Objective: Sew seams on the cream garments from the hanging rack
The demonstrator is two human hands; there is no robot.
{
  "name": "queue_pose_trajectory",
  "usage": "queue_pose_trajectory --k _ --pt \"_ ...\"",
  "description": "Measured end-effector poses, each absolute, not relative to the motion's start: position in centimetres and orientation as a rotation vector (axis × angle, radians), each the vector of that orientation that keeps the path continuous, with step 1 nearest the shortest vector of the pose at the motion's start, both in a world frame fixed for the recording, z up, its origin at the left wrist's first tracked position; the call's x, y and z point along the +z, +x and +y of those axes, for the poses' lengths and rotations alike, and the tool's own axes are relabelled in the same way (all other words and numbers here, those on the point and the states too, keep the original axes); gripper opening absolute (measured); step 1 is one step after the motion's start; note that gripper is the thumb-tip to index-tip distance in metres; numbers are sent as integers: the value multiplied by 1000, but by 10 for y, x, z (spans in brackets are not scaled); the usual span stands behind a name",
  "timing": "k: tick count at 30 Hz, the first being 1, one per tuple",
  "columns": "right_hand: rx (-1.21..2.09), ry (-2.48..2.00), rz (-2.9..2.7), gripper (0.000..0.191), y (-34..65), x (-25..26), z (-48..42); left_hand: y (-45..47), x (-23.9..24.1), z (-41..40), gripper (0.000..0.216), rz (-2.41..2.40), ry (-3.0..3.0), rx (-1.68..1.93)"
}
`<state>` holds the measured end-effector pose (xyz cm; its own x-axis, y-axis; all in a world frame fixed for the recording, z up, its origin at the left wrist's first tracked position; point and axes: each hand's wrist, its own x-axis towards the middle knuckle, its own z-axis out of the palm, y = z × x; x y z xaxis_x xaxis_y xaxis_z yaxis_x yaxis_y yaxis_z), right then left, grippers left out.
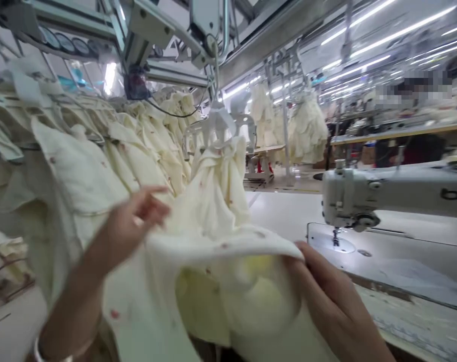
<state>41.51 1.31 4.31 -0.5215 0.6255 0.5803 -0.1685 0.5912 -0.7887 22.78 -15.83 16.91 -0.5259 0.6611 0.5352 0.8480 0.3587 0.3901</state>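
Observation:
A cream garment (228, 246) with small reddish spots is stretched across the middle in front of me. My right hand (330, 296) grips its edge on the right side, thumb and fingers closed on the cloth. Left of it, my left hand (145, 211) is lifted beside the cloth, blurred by motion. Its fingers look bent but apart, with nothing visible between them. Behind, gathered cream fabric (213, 196) hangs from a clamp hanger (221, 125); whether it is one piece with the cloth I hold, I cannot tell.
Many cream garments (149, 136) hang in a row at left from an overhead metal rail (266, 40). At right stands a sewing machine (349, 196) on a white table (277, 208), its needle close to my right hand. More hanging garments (307, 125) and work tables are farther back.

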Motion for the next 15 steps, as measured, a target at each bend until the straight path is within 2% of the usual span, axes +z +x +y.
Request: queue_pose_trajectory --k 1,3,4,7,11,13,15 --pt "993 -351 -1940 34 419 55 21 239 144 -142 62 -2396 -1701 -953" --pt "870 -336 -2037 33 422 72 38 262 100 -106 90 -2418 -2007 -678" --pt "798 -346 -2059 32 423 77 48 270 86 -88 92 -2341 -2038 -585" --pt "482 -436 -2054 25 432 79 81 273 86 -45 77 -2302 -2031 -569" --pt "66 -583 -1811 20 447 64 88 261 154 -11 32 -2140 -2206 -856" --pt "45 -510 -1755 21 441 47 69 264 185 1 24 -2041 -2165 -906" --pt "229 -375 -1886 25 429 22 48 274 203 12 21 -1975 -2136 -886"
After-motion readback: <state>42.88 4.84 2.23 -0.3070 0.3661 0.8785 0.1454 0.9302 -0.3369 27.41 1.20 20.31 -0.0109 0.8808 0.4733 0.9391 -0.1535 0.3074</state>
